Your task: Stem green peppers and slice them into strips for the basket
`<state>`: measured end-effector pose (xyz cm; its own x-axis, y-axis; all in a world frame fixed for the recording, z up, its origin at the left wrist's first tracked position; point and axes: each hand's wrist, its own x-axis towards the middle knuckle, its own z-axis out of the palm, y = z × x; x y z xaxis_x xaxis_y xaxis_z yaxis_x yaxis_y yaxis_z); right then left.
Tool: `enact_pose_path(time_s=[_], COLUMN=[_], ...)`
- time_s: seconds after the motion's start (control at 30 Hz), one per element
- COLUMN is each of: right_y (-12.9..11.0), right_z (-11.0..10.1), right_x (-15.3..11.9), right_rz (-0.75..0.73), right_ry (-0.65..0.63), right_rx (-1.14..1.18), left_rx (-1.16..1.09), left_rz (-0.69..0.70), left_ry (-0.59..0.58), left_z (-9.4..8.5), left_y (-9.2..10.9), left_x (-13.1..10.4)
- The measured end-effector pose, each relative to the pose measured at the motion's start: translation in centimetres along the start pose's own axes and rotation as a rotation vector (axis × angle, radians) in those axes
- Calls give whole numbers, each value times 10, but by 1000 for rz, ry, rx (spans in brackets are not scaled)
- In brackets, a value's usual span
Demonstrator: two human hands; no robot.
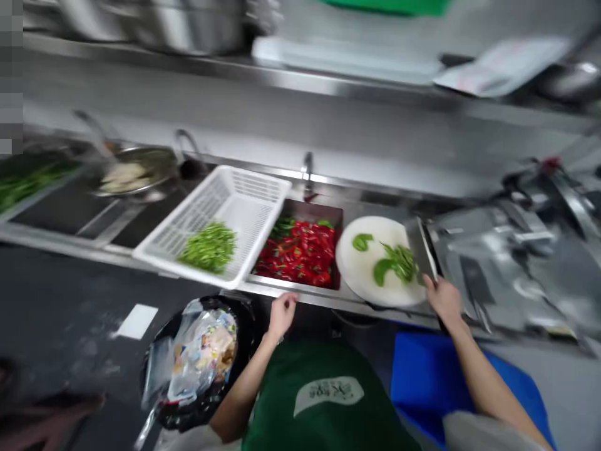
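Observation:
My right hand (pixel 444 299) is closed round the handle of a cleaver (pixel 421 250), its broad blade standing at the right side of a round white cutting board (pixel 359 279). Against the blade lies a heap of sliced green peppers (pixel 402 263), and a separate curved green piece (pixel 362 242) is farther left on the board. My left hand (pixel 283 313) is off the board, fingers curled, just in front of the sink's edge. Anything inside those fingers is hidden. Red peppers (pixel 300 250) fill the sink behind it, with some green ones at the back.
A white plastic basket (pixel 253 235) with chopped green pieces (pixel 210 247) straddles the counter left of the sink. Below is a black-lined bin (pixel 162 416) full of waste. A blue container (pixel 422 376) stands at lower right. A metal shelf (pixel 300 80) runs overhead; a pan (pixel 159 166) sits left.

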<state>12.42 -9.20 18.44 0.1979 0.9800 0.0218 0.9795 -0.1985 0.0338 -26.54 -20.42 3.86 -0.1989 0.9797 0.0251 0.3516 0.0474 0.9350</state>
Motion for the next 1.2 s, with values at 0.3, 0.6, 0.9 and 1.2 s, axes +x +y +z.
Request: enact_pose_path(time_s=[0.3, 0.6, 0.9, 1.2], right_y=[130, 166, 134, 107], right_z=[33, 48, 28, 48], right_x=[16, 8, 19, 33], right_rz=[60, 51, -261, -385], right_ry=[-171, -244, -517, -661], right_rx=[161, 231, 157, 32], left_rx=[302, 323, 496, 475], left_rz=[62, 15, 410, 478], left_ry=[-452, -419, -37, -197], left_z=[260, 313, 213, 253], left_y=[123, 131, 106, 72], left_x=[125, 135, 115, 79])
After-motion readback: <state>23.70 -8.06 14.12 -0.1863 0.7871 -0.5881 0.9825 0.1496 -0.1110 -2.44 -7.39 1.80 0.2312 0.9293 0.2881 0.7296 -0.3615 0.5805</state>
